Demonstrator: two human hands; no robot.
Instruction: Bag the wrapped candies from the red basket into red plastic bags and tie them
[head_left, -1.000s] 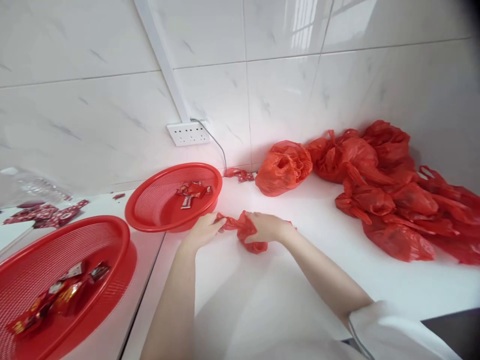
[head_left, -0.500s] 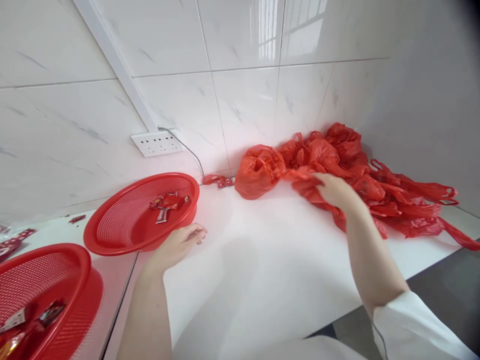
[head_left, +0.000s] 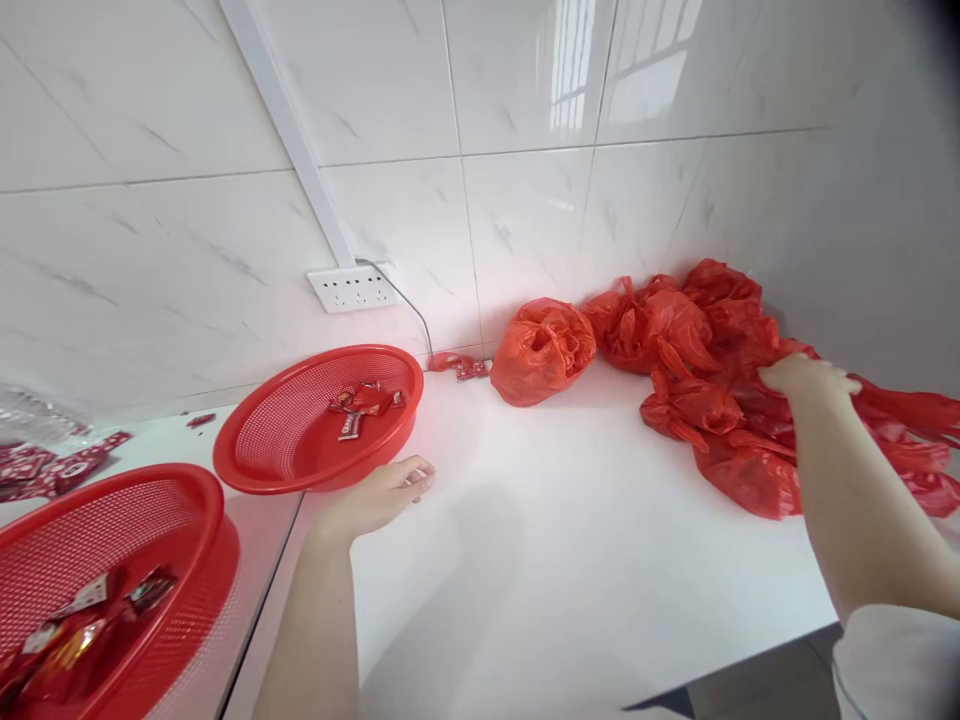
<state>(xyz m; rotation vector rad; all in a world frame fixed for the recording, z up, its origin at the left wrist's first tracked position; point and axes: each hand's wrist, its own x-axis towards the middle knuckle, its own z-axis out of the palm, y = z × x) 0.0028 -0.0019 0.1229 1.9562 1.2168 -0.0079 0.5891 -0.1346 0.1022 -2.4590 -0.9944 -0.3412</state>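
Observation:
My left hand (head_left: 384, 492) is held over the white tabletop (head_left: 555, 540), just right of a red plastic basket (head_left: 315, 480). Its fingers are loosely bent, slightly apart, and hold nothing. On the right, my right hand (head_left: 808, 378) reaches onto a heap of red plastic bags (head_left: 739, 345), palm down. Its thumb and fingers look spread, though the tips are partly hidden among the bags. A rounded, bunched red plastic bag (head_left: 541, 352) sits to the left of the heap, near the wall. Several small red wrapped packets (head_left: 367, 402) lie inside the basket.
Another red basket (head_left: 199, 490) with wrapped packets stands at the lower left. Behind it are red patterned wrappers (head_left: 71, 472) and clear plastic (head_left: 37, 415). A socket strip (head_left: 352, 289) with a cable is on the tiled wall. Small red packets (head_left: 472, 370) lie at the wall's foot.
My right hand has moved right, from the heap's left side to farther over it. The bag it gripped is no longer in it. My left hand stays beside the basket; the view has shifted.

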